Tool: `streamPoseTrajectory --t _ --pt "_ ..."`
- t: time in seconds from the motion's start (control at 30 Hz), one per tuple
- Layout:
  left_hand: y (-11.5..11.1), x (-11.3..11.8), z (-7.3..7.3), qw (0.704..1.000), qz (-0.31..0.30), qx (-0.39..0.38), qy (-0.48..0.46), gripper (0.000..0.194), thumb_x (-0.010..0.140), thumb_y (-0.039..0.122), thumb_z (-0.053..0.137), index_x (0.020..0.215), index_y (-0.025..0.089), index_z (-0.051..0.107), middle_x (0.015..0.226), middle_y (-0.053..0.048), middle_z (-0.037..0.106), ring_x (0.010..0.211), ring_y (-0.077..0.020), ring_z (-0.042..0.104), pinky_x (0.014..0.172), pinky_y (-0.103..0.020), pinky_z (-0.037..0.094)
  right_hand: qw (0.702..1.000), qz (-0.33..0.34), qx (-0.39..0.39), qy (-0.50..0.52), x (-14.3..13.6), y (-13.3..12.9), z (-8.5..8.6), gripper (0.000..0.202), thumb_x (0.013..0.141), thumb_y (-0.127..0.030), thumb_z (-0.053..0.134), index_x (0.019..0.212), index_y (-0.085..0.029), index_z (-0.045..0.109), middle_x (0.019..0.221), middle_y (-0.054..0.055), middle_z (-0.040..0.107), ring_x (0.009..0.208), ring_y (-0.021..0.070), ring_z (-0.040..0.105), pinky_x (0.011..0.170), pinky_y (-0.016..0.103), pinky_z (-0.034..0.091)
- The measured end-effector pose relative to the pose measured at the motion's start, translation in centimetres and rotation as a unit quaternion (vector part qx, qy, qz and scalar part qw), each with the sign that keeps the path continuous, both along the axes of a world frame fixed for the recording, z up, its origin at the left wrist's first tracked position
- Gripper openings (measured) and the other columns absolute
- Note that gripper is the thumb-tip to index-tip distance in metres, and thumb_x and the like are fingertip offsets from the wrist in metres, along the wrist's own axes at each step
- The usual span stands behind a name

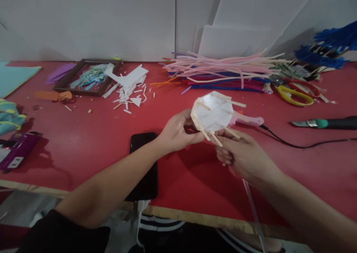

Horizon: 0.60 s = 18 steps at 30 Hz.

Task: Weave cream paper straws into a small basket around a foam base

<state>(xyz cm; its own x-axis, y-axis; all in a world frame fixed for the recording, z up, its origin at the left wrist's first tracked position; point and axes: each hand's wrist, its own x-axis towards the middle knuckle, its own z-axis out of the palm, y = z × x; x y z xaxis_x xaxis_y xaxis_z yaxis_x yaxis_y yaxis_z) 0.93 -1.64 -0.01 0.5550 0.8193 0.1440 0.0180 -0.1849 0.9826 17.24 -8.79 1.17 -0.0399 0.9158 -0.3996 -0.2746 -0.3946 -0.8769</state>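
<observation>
Squeezing room at counter (95, 134) front edge: phone (146, 182)!
White panel (213, 115): up between left hand (178, 132), right hand (241, 152), both clamped on!

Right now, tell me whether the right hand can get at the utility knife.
Probably yes: only a thin black cord lies between the right hand and the utility knife, though that hand is busy with the white panel.

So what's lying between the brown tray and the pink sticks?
A pile of white scraps lies between the brown tray and the pink sticks, in the head view.
</observation>
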Motion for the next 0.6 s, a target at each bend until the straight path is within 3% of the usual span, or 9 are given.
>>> streamPoseTrajectory --t 0.07,0.13,0.3,0.6 --pt "-0.1 0.1 0.0 1.000 -0.008 0.005 0.013 0.038 0.063 0.030 0.077 0.095 0.016 0.061 0.086 -0.006 0.074 0.077 -0.0199 0.069 0.067 -0.029 0.056 1.000 0.003 0.000 -0.014 0.3 0.1 0.1 0.038 0.050 -0.042 0.087 0.066 -0.019 0.061 0.059 -0.004 0.057 0.050 0.0063 0.049 0.043 0.020 0.040" --pt "-0.3 0.1 0.0 1.000 -0.006 0.017 0.020 0.037 0.065 0.028 0.076 0.097 0.016 0.061 0.085 -0.006 0.073 0.074 -0.0191 0.069 0.065 -0.029 0.056 0.999 0.022 -0.009 -0.023 0.7 0.2 0.2 0.041 0.047 -0.044 0.089 0.066 -0.018 0.063 0.066 -0.002 0.061 0.054 0.0073 0.052 0.045 0.020 0.042" --pt "-0.7 0.2 -0.4 0.996 0.042 0.078 0.008 0.034 0.066 0.028 0.075 0.096 0.018 0.060 0.084 -0.003 0.072 0.072 -0.0169 0.068 0.067 -0.028 0.057 0.996 0.088 -0.011 0.013 1.1 0.3 0.1 0.044 0.054 -0.049 0.087 0.063 -0.018 0.057 0.052 -0.008 0.040 0.042 0.0015 0.023 0.035 0.018 0.016" --pt "-0.7 0.2 -0.2 0.997 0.062 0.049 0.004 0.042 0.065 0.032 0.077 0.101 0.016 0.061 0.089 -0.006 0.072 0.077 -0.0193 0.069 0.070 -0.031 0.058 0.998 0.058 -0.013 0.022 1.0 0.5 -0.2 0.043 0.058 -0.050 0.082 0.063 -0.021 0.051 0.050 -0.010 0.031 0.042 0.0033 0.015 0.035 0.019 0.011"
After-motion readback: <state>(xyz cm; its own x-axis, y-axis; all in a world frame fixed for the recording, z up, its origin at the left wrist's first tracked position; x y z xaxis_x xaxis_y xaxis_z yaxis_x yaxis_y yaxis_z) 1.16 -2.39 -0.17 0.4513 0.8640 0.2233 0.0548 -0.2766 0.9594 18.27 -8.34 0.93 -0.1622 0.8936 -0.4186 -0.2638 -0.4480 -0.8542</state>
